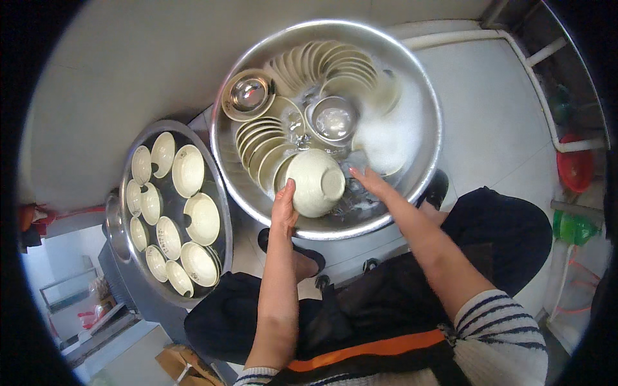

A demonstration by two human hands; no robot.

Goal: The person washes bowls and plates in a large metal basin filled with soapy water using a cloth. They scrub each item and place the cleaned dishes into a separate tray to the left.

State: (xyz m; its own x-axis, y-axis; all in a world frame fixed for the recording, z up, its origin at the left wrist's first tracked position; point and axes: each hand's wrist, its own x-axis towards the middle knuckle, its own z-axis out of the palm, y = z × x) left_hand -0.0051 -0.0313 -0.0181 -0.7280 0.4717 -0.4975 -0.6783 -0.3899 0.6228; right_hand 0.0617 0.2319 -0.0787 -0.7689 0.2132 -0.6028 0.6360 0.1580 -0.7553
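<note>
My left hand [285, 205] grips the rim of a cream ceramic bowl [311, 186], tilted so its foot ring faces right. Just right of the bowl, my right hand [371, 182] has its fingers at a wet grey cloth [357, 160], which partly hides them. Both hands are over a large round metal basin [432, 116] of sudsy water. Inside it, a row of cream bowls [270, 149] leans at the left, and a fan of plates or shallow bowls [318, 60] curves along the far side. A metal bowl [334, 118] sits near the middle.
Another metal bowl [248, 94] rests in a cream bowl at the basin's left wall. To the left, a wide metal tray [181, 301] carries several cream bowls [202, 219]. White pipes [458, 37] run along the right. A red basin [574, 164] stands at far right.
</note>
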